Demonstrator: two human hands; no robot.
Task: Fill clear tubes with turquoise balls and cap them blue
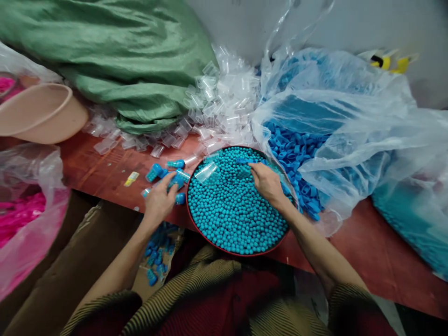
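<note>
My left hand [160,197] reaches over a small group of clear tubes with blue caps [176,164] on the table, left of the basin. Its thumb and forefinger are apart, close to the tubes. Above the far side of a round red-rimmed basin [189,207], my right hand [268,183] is closed, with a small blue plastic piece [244,161] at its fingertips. Turquoise beads [234,210] fill the basin. One clear empty tube [207,173] lies on the beads at the upper left.
Clear empty tubes [231,100] are heaped behind the basin, beside a green sack [140,60]. A plastic bag [360,112] of blue caps [297,154] stands right. More turquoise beads [409,228] sit farther right. Left are a pink tub [45,114] and bagged pink pieces [24,214]. Below lie capped tubes [154,261].
</note>
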